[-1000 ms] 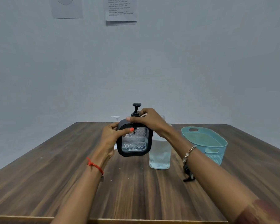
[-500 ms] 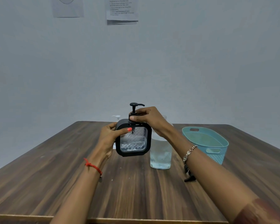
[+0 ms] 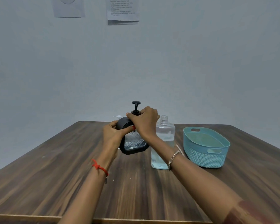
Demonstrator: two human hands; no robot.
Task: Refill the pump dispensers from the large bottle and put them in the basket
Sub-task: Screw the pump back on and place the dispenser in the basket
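— brown wooden tabletop (image 3: pixel 55 167), what's leftmost?
— left hand (image 3: pixel 113 135), grip clamped on the tilted square black pump dispenser (image 3: pixel 134 143) with clear patterned glass.
— and rightward?
— right hand (image 3: pixel 144 122), grip closed round its pump collar (image 3: pixel 135 112); then an uncapped clear plastic bottle (image 3: pixel 164 136), then a teal plastic basket (image 3: pixel 205 152).

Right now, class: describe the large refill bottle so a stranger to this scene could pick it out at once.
On the wooden table, look just left of the teal basket. The large bottle stands upright there: clear, uncapped, with a bare threaded neck, unlike the black-framed pump dispenser beside it.
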